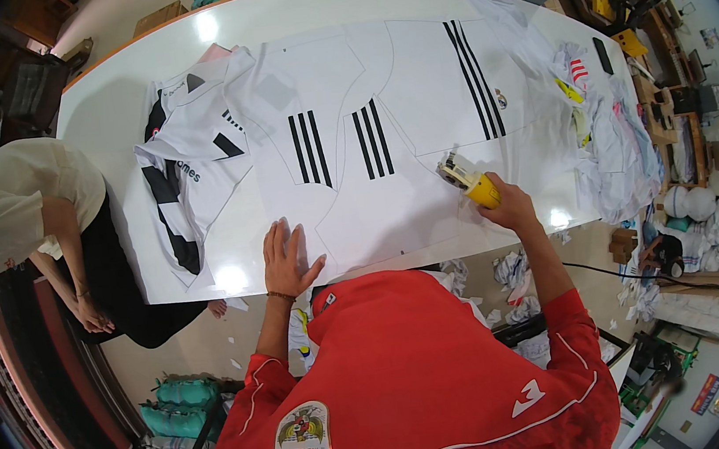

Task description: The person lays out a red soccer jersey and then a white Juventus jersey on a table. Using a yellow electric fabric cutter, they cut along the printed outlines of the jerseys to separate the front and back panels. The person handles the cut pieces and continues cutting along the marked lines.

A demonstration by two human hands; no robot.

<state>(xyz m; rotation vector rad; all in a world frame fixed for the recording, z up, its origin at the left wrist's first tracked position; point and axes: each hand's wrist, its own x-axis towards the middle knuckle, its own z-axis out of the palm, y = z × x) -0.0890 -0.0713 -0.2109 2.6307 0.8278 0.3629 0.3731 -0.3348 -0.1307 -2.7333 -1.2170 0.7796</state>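
A broad white fabric sheet point(350, 217) lies flat on the table, printed with black triple stripes and thin pattern outlines. My left hand point(288, 261) rests flat on its near edge, fingers spread, holding nothing. In my right hand point(513, 207) is a yellow electric rotary cutter point(477, 186). The cutter's metal head stands at the fabric's right part, just below an outlined piece with long stripes and a small crest. Whether its blade touches the cloth, I cannot tell. Left of the sheet lie white and black jersey pieces point(194, 177), partly overlapping it.
The white table point(93, 139) has a curved far edge. Crumpled fabric offcuts point(613, 156) pile up at its right end. A black cable point(649, 273) runs off to the right. On the left sits a person point(55, 197) with hands together. Scraps and green bundles point(180, 404) lie below.
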